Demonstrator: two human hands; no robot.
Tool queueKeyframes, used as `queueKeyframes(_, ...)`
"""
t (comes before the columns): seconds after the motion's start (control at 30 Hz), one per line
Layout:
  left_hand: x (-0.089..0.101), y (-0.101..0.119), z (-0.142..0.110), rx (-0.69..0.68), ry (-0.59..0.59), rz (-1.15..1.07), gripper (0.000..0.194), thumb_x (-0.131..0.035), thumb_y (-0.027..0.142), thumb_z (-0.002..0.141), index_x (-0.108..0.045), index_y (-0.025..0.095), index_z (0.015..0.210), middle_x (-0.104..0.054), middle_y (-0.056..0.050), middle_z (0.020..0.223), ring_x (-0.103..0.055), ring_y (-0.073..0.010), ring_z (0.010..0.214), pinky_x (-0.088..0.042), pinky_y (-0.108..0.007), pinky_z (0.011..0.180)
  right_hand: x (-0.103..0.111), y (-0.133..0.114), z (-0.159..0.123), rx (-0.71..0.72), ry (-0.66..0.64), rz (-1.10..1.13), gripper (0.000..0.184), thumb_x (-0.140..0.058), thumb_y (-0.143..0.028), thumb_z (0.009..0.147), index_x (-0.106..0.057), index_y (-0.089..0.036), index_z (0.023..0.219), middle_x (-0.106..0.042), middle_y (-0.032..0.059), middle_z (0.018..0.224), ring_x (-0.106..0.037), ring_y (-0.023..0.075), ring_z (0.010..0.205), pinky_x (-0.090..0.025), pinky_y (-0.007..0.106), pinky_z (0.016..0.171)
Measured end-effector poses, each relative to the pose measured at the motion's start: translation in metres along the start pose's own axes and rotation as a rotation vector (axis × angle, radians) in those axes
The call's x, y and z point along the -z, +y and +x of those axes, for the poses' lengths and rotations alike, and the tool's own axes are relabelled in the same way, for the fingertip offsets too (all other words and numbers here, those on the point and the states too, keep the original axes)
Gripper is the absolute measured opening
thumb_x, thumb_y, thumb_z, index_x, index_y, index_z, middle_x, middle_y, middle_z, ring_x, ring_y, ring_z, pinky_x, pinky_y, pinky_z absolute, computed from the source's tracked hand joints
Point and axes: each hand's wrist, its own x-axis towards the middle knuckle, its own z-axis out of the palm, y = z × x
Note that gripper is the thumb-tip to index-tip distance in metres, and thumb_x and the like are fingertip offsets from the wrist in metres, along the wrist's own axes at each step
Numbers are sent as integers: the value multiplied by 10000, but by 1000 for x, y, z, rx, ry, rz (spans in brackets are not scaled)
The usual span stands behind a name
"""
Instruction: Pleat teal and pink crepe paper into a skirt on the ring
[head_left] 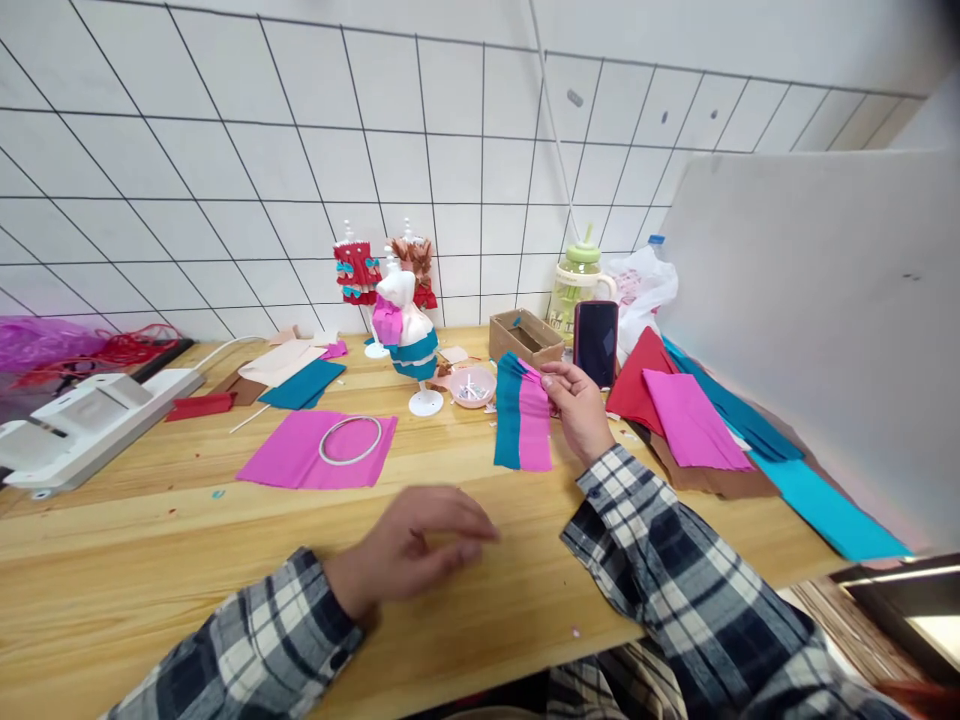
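My right hand (581, 405) pinches the gathered top of a two-coloured crepe paper piece (523, 425), teal on the left and pink on the right, which hangs down to the table. Nearer the front, my left hand (420, 540) hovers with fingers stretched out, slightly blurred, holding nothing. A pink crepe paper sheet (285, 455) lies flat at the left, with a white ring (322, 447) on top. Beyond it stands a small white dress form (401, 290) dressed in pink, white and teal paper.
Two dress forms in red (356, 275) and brown stand behind. A pink dish (474, 402) of small bits, a cardboard box (525, 340), a phone (596, 345) and a green-lidded bottle (581, 280) sit mid-back. Coloured paper (694, 420) lies right, a power strip (105, 420) left.
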Motion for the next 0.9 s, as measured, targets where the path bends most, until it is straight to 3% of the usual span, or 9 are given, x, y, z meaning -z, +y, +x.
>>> queueKeyframes(0.1,25,-30,-9,106,509,333,130,-603,231,866,-722,203,822,-733,-34,773,-657,-155,724,-509,-277,707,-5,3,-5,79,41,-101,310,-703,-398,752,-643,-204,987,-674,-2,749,-536,99,537,-408,209,476)
queueKeyframes(0.2,43,-52,-13,256,960,447,194,-557,299,899,-703,192,827,-715,-41,838,-649,-178,818,-506,-316,786,-19,-1,-24,234,43,-316,272,-673,-391,788,-687,-218,997,-724,45,886,-646,164,707,-508,276,611)
queueKeyframes(0.27,46,-57,-13,283,1113,459,234,-502,338,924,-688,197,908,-693,-45,923,-635,-193,895,-499,-343,842,-30,-5,-42,374,-1,-492,210,-589,-377,867,-721,-251,969,-734,49,936,-669,191,850,-522,334,784)
queueKeyframes(0.37,43,-55,-11,294,1217,444,303,-396,354,962,-615,222,1125,-645,-50,1062,-601,-212,1000,-486,-381,902,-46,-7,-61,521,-464,-690,211,-537,-349,918,-735,-312,981,-724,31,1054,-641,189,1018,-467,345,935)
queueKeyframes(0.43,42,-53,-10,305,1241,445,325,-363,356,972,-561,233,1199,-621,-54,1110,-583,-217,1030,-476,-394,920,-54,-2,-63,542,-642,-774,238,-494,-314,953,-730,-302,985,-694,23,1147,-607,167,1081,-434,325,967)
queueKeyframes(0.53,44,-51,-12,337,1113,524,296,-400,378,958,-585,236,1140,-623,-51,1085,-579,-216,1019,-463,-399,925,-56,9,-54,529,-754,-896,184,-560,-314,926,-735,-256,925,-704,38,1059,-601,172,1009,-420,319,928)
queueKeyframes(0.67,42,-43,-11,265,570,718,237,-539,424,886,-695,247,910,-652,-44,957,-565,-232,983,-399,-430,939,-50,18,-43,444,-842,-944,125,-605,-242,895,-728,-226,911,-710,28,962,-611,156,931,-423,270,850)
queueKeyframes(0.77,32,-37,-5,211,191,776,311,-633,516,803,-718,282,989,-664,-53,1050,-543,-261,1020,-336,-465,957,-46,16,-43,409,-864,-904,124,-605,-226,894,-724,-227,928,-723,15,962,-627,148,923,-421,257,850)
queueKeyframes(0.9,20,-40,1,311,-8,806,356,-629,549,799,-712,274,1009,-684,-62,1057,-530,-276,1027,-306,-480,931,-44,13,-42,397,-859,-818,113,-619,-210,884,-729,-227,903,-730,4,929,-638,134,890,-429,238,829)
